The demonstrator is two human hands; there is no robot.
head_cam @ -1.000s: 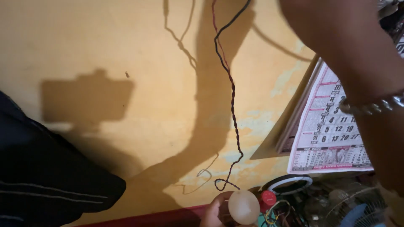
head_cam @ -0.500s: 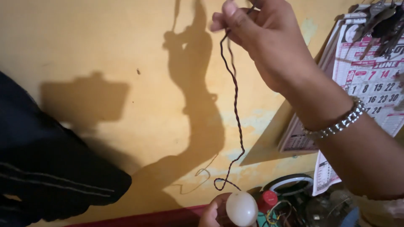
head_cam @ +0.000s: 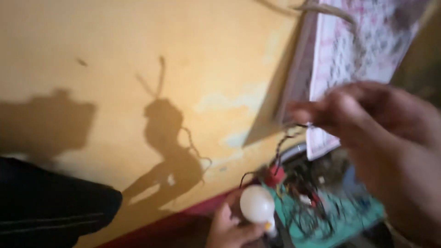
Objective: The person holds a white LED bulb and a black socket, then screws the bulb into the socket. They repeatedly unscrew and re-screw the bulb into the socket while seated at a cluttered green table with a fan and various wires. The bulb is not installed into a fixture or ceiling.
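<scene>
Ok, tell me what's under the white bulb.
The left hand cups the bulb from below, fingers around its base. Beside it lies a green board tangled with wires. The bulb's socket end is hidden by the fingers and blur.

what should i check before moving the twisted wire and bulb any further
1. Left hand grips the white bulb: ok.
2. Right hand pinches the twisted wire: ok, though blurred.
3. Wire free of the tangle on the green board: cannot tell.
4. Wire joined to the bulb: cannot tell, hidden.
5. Wall calendar out of the right hand's way: not ok, it hangs right behind it.
</scene>
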